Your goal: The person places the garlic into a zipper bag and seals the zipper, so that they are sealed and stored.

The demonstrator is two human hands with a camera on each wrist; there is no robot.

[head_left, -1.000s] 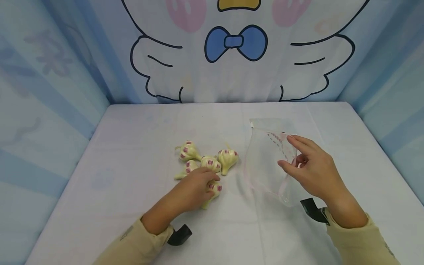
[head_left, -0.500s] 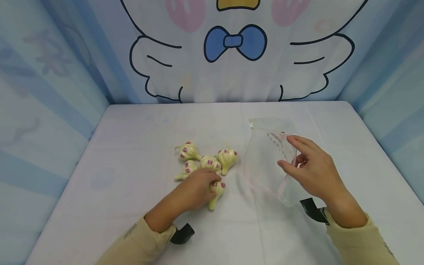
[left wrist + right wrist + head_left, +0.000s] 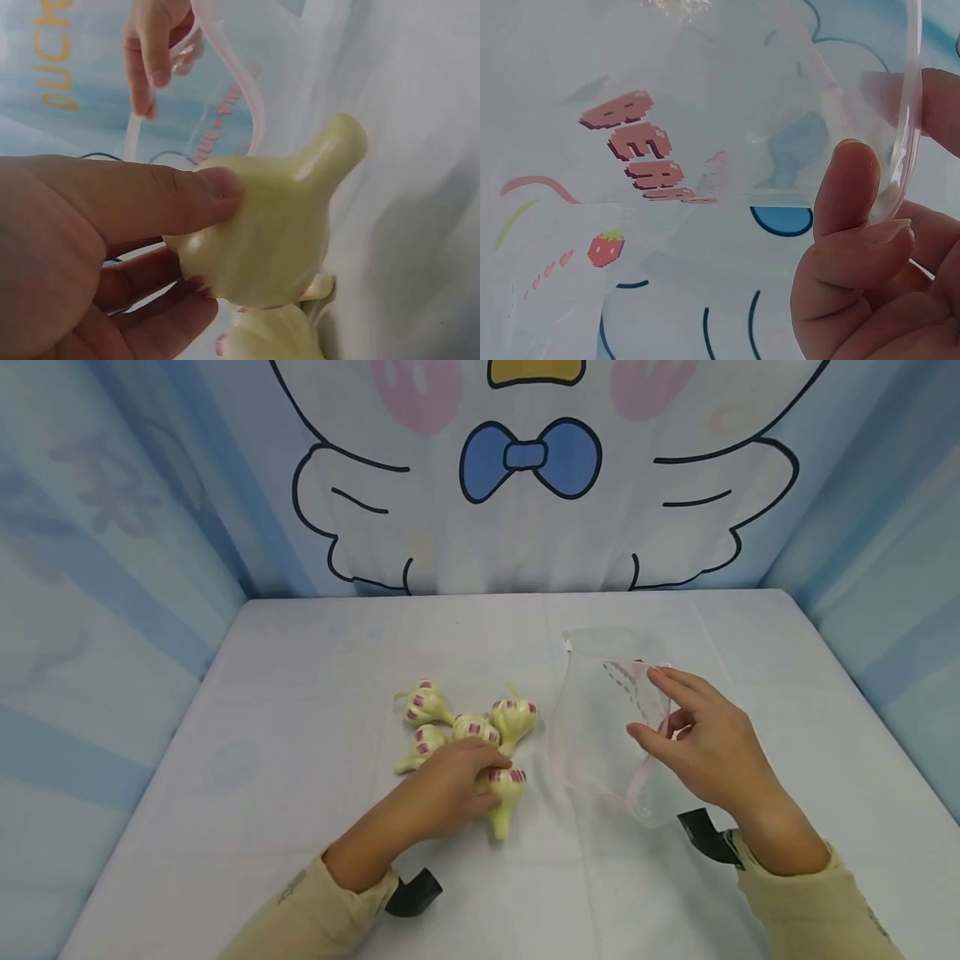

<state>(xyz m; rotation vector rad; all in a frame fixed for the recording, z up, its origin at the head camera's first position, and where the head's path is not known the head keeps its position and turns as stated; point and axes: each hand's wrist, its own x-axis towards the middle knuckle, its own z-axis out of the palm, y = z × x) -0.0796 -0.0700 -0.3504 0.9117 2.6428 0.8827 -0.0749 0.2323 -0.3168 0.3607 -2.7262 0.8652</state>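
My left hand (image 3: 450, 789) pinches a pale yellow-green garlic bulb (image 3: 507, 789) with purple-red marks, its thumb on the near side in the left wrist view. The bulb's stem points toward me in the head view. Several other garlic bulbs (image 3: 514, 720) lie in a loose cluster just beyond that hand. On the right, a clear plastic bag (image 3: 596, 727) with a pink rim stands with its mouth spread. My right hand (image 3: 712, 743) grips the rim, with curled fingers around it in the right wrist view. Red lettering and a strawberry print (image 3: 605, 249) show on the bag.
A white cloth covers the table (image 3: 300, 843). Behind it hangs a curtain (image 3: 525, 543) with a cartoon figure and a blue bow tie; blue patterned curtains close off both sides. Dark wrist mounts (image 3: 414, 893) sit at both sleeves.
My left hand and the garlic bulb have shifted slightly right toward the bag, and the bulb has turned more upright in the head view. My right hand and the bag stay in place.
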